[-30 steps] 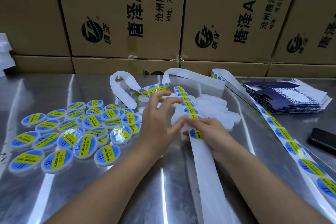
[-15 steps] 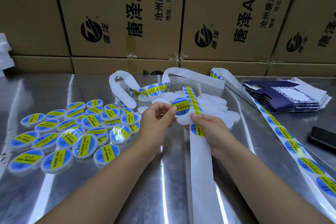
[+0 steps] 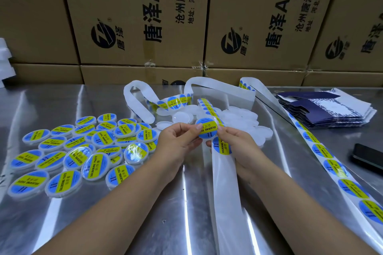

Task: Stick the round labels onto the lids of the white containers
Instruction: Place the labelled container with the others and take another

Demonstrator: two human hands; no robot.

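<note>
Steel tabletop point(image 3: 186, 203) backed by stacked cardboard boxes point(image 3: 145, 16) is my work area. Both my hands are raised above it at the centre and meet on one white container point(image 3: 204, 140), whose lid already carries a blue-and-yellow round label point(image 3: 207, 128). My left hand point(image 3: 178, 141) pinches its left edge with curled fingers and thumb, and my right hand point(image 3: 234, 141) pinches the right edge, I judge to steady it and press the label flat. The label strip point(image 3: 224, 172) runs under my right hand with its next label point(image 3: 221, 148) just below the fingers, handy for peeling; I can't tell if that hand grips the strip too. Bare containers point(image 3: 244, 118) lie heaped just beyond, within reach. Labelled containers point(image 3: 83, 147) are spread to the left, apart from the bare ones. A second strip point(image 3: 331, 163) trails along the right, with flat blue cartons point(image 3: 323, 109) far right and a phone point(image 3: 369, 157) at the right edge.
</note>
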